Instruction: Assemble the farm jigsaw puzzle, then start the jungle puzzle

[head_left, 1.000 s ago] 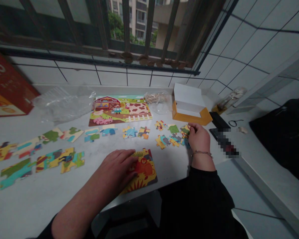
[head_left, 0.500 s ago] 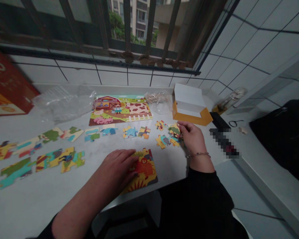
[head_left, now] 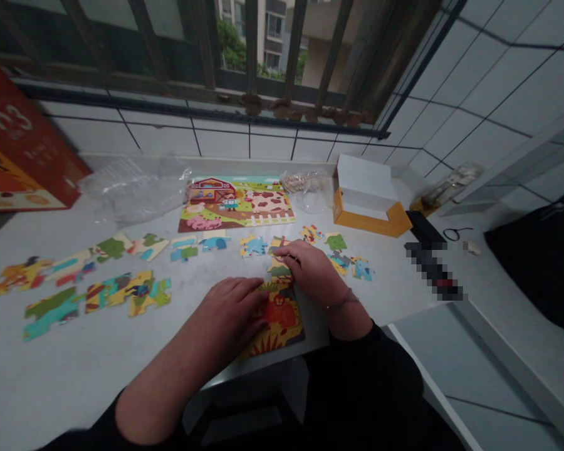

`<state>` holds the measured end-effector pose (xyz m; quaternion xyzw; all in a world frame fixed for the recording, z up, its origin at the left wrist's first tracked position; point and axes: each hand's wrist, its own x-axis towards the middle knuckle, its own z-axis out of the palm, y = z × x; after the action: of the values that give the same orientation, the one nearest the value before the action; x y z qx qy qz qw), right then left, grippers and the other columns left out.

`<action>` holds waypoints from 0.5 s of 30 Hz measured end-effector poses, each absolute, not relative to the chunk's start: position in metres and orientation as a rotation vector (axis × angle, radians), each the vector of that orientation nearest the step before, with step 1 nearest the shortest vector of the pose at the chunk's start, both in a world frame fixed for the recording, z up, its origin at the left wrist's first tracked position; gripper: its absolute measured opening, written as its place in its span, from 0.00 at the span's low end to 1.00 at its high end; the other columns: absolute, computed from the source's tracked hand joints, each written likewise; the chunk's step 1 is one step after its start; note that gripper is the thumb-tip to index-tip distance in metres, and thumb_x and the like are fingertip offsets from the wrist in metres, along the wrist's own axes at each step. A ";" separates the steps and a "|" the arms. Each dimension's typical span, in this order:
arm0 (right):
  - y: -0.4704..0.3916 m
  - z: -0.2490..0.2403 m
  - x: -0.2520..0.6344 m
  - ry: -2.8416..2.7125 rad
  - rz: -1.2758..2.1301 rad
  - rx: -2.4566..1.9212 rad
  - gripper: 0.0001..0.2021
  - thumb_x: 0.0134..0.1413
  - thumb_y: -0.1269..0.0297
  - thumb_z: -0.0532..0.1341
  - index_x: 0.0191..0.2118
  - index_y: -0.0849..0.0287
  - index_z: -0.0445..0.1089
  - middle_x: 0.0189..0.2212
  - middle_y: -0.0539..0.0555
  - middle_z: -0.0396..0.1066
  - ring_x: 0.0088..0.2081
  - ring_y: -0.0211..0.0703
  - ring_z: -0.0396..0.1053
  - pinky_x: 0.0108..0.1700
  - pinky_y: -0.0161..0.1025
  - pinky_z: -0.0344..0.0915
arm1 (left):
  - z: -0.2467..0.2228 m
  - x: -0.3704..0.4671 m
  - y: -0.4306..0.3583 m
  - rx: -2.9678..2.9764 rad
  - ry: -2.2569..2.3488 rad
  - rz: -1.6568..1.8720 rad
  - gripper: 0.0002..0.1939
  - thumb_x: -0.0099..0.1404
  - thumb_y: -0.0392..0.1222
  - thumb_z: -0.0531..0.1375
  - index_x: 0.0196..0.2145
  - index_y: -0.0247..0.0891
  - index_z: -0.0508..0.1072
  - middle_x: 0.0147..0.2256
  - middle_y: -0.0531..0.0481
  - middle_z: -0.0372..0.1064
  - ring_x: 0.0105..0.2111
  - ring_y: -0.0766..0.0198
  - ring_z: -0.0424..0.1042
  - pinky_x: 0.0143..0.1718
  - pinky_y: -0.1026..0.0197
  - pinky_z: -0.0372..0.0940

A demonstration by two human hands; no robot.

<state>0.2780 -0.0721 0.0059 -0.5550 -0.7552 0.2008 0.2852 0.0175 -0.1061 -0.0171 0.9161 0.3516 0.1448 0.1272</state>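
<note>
At the front edge of the table, my left hand (head_left: pixel 235 313) lies with fingers stretched over the left part of a joined lion puzzle section (head_left: pixel 282 319), which shows a lion on orange and yellow. My right hand (head_left: pixel 313 269) pinches a green and yellow puzzle piece (head_left: pixel 278 268) at the top edge of that section. Whether the piece is locked in cannot be seen. To the right of my right hand lie several loose pieces, among them a green piece (head_left: pixel 335 242) and a blue piece (head_left: pixel 362 269). A light blue piece (head_left: pixel 252 245) sits beyond my left fingertips.
Two rows of puzzle pieces (head_left: pixel 110 248) spread across the left side. Behind them are a farm picture (head_left: pixel 237 203), crumpled clear plastic bags (head_left: pixel 131 191) and an open yellow box (head_left: pixel 371 219). A red box (head_left: pixel 23 144) stands far left; a black object (head_left: pixel 427 230) lies right.
My right hand has moved left from the loose pieces, carrying a puzzle piece to the top of the lion section. My left hand stays on that section. The view has shifted slightly.
</note>
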 end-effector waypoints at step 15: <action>-0.060 -0.010 0.268 -2.105 0.435 -1.323 0.11 0.73 0.74 0.58 0.39 0.55 0.76 0.41 0.54 0.79 0.48 0.48 0.74 0.58 0.44 0.66 | -0.005 0.020 -0.110 2.624 0.993 0.367 0.17 0.73 0.40 0.64 0.58 0.43 0.76 0.70 0.40 0.69 0.65 0.40 0.71 0.68 0.32 0.66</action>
<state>0.2685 -0.0605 -0.0101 -0.4993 -0.7946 0.1644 0.3040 0.0204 -0.1104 -0.0053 0.9161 0.3466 0.1280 0.1557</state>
